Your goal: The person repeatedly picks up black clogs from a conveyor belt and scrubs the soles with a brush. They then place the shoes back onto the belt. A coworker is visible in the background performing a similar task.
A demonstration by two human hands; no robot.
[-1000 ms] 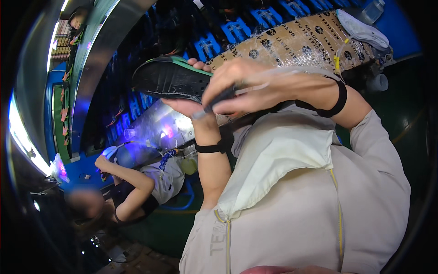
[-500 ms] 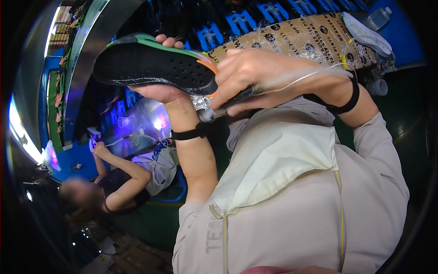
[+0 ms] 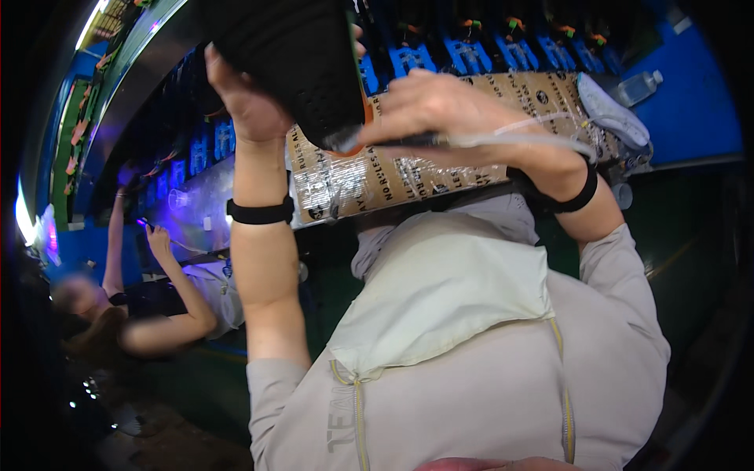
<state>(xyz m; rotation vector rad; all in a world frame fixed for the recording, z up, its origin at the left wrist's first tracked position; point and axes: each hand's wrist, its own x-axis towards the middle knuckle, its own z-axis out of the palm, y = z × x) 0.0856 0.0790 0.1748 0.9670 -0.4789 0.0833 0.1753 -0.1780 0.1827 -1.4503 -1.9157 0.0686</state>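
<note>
A black insole (image 3: 302,59) with small holes and an orange edge fills the upper middle, its far end cut off by the picture's rim. My left hand (image 3: 253,106) grips it from the left, thumb along its side and fingertips showing past the far edge. My right hand (image 3: 428,110), smeared by motion, is closed round a slim dark brush-like tool (image 3: 412,141) with a pale tip (image 3: 344,142). That tip touches or lies just over the insole's near end. From the tool a pale tube (image 3: 542,141) runs along my right wrist.
Behind my hands lies a film-wrapped printed cardboard surface (image 3: 338,184). A white sole-shaped piece (image 3: 613,114) and a clear bottle (image 3: 638,88) sit at the right. Blue holders (image 3: 471,55) line the back. A co-worker (image 3: 165,306) sits at the left.
The insole has been lifted and turned, its holed end now pointing toward me. My left arm has moved left and up. The tool's tip has come up from below the insole to its end.
</note>
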